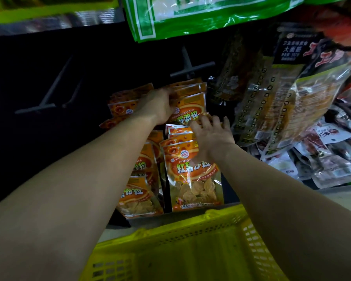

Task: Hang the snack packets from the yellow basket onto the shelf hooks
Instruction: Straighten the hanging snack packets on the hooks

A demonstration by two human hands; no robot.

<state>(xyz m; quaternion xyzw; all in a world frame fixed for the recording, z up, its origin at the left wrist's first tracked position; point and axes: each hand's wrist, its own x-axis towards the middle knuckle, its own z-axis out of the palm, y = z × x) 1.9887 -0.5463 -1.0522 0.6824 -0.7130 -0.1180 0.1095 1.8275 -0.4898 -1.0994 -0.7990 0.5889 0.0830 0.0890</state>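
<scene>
Orange snack packets hang in rows on the dark shelf wall. My left hand [159, 105] grips the top of the upper orange packet [190, 104], just below a grey hook [187, 67]. My right hand [210, 134] lies with spread fingers on the same packet's lower part, above the front packet of a lower row [193, 179]. More orange packets [139, 191] hang to the left. The yellow basket [182, 250] sits below, near me; the part of its inside that shows holds no packets.
An empty grey hook [47, 98] juts out at the left. Green bags [201, 15] hang overhead. Brown and black packets [272, 98] hang at the right, with pale packets [322, 159] piled below them.
</scene>
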